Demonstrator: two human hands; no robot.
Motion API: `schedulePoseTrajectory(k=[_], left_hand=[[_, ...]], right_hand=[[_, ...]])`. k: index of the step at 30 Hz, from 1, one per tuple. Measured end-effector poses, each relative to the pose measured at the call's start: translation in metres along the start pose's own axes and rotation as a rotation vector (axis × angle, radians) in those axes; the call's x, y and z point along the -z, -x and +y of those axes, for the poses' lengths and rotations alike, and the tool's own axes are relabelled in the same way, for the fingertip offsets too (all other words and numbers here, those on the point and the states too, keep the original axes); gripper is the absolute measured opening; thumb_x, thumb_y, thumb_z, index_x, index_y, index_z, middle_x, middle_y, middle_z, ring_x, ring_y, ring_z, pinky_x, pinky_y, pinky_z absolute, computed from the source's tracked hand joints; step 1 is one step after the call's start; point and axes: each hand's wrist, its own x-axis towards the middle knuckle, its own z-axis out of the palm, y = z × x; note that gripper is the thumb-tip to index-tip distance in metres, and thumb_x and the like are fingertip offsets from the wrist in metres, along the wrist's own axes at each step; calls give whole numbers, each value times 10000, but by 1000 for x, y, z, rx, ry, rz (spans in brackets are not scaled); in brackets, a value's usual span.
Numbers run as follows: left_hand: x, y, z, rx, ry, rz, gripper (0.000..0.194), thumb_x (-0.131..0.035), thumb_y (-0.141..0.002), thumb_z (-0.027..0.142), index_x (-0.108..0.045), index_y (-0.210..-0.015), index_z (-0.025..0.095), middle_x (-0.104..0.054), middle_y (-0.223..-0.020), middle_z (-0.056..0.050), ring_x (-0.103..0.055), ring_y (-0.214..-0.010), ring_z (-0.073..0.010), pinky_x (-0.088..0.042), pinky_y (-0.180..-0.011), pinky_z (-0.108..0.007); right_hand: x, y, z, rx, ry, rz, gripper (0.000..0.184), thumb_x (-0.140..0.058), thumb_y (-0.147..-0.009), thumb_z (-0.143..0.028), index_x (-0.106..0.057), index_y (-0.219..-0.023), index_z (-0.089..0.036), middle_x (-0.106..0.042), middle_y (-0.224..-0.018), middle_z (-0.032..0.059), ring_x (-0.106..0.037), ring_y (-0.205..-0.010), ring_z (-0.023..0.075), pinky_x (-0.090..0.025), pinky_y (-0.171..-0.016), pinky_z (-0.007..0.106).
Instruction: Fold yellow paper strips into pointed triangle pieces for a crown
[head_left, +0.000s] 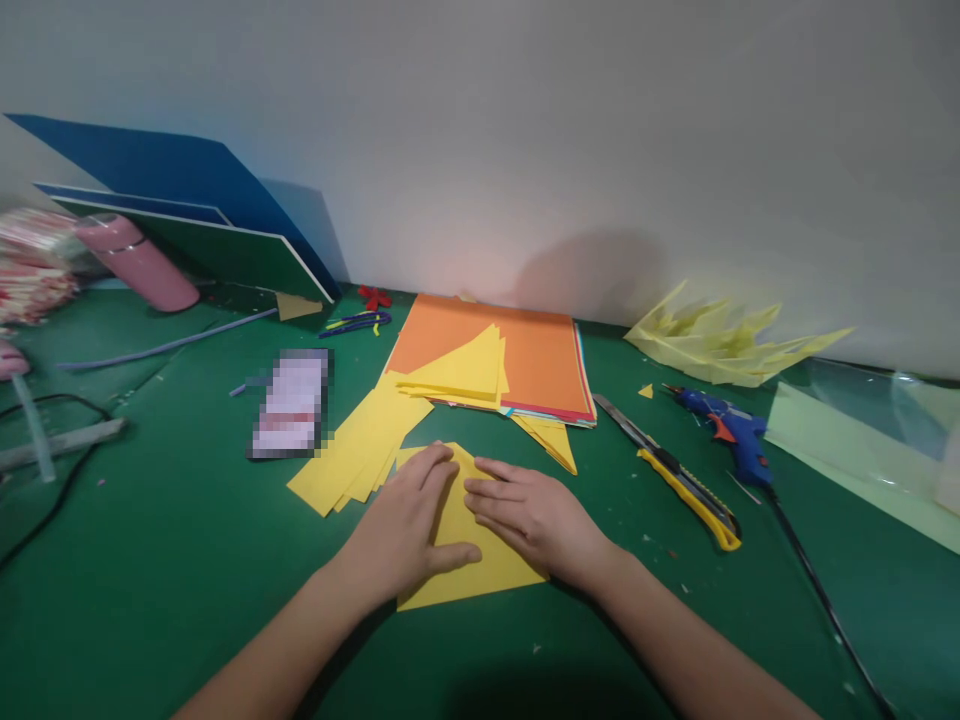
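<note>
A yellow sheet of paper (pixel 480 580) lies on the green table in front of me, its top corners folded toward a point. My left hand (pixel 416 520) rests on its left side, thumb stretched out across the paper. On the right slope lies my right hand (pixel 532 510), flat, with its fingers extended toward the middle. Neither hand grips anything. Just beyond are several loose yellow strips (pixel 367 440) and a pile of folded yellow triangles (pixel 472 370), the latter on a stack of coloured paper (pixel 540 340) with orange on top.
A yellow utility knife (pixel 682 490), blade out, and a blue glue gun (pixel 727 425) with a cord lie at right. Behind them stands a pale-yellow folded-paper piece (pixel 727 345). At left are a blurred-out phone (pixel 292 405), a pink bottle (pixel 139 262) and leaning boards (pixel 195 245).
</note>
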Motion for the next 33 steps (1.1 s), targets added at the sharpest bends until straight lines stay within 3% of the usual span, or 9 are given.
schedulePoseTrajectory(k=[4, 11, 18, 22, 27, 33], left_hand=[[-2, -1, -2, -4, 36, 21, 698, -733, -678, 482, -452, -1239, 176, -469, -1363, -169, -380, -1314, -331, -380, -1047, -479], [-2, -5, -4, -16, 50, 1, 733, -755, -655, 462, -433, -1243, 165, -449, -1375, -192, -376, -1316, -332, -398, -1032, -478], [-5, -1, -9, -115, -37, 27, 725, -678, -699, 580, -460, -1242, 152, -477, -1354, -198, -383, -1306, -354, -376, -1041, -512], [-7, 1, -9, -155, -73, 85, 623, -564, -799, 590, -485, -1231, 148, -514, -1316, -181, -450, -1255, -336, -408, -1021, -481], [-7, 0, -5, -137, -63, 123, 400, -482, -897, 439, -523, -1184, 164, -568, -1232, -137, -540, -1154, -289, -460, -977, -425], [-5, -1, -4, -131, -50, 100, 379, -484, -894, 376, -499, -1198, 151, -547, -1257, -142, -523, -1173, -285, -458, -984, -419]], right_hand=[[0, -1, 0, 4, -16, -2, 272, -440, -947, -178, -702, -951, -106, -722, -1020, 85, -645, -1029, 214, -479, -998, 361], [1, -1, -1, 1, -11, -4, 280, -427, -954, -184, -700, -953, -122, -723, -1020, 76, -645, -1034, 200, -478, -999, 358], [1, -1, -1, 5, -35, 11, 275, -427, -952, -173, -696, -962, -120, -726, -1009, 80, -644, -1040, 201, -476, -1001, 359], [0, 0, -1, -8, -37, -18, 269, -425, -950, -161, -689, -982, -122, -717, -1038, 89, -635, -1057, 198, -461, -1016, 365], [0, 0, -2, -4, -24, -51, 281, -410, -947, -144, -682, -1018, -136, -716, -1043, 85, -643, -1036, 172, -426, -1050, 362], [0, 0, -2, 3, -30, -28, 300, -384, -958, -148, -678, -1003, -116, -723, -1012, 91, -641, -1039, 175, -428, -1045, 354]])
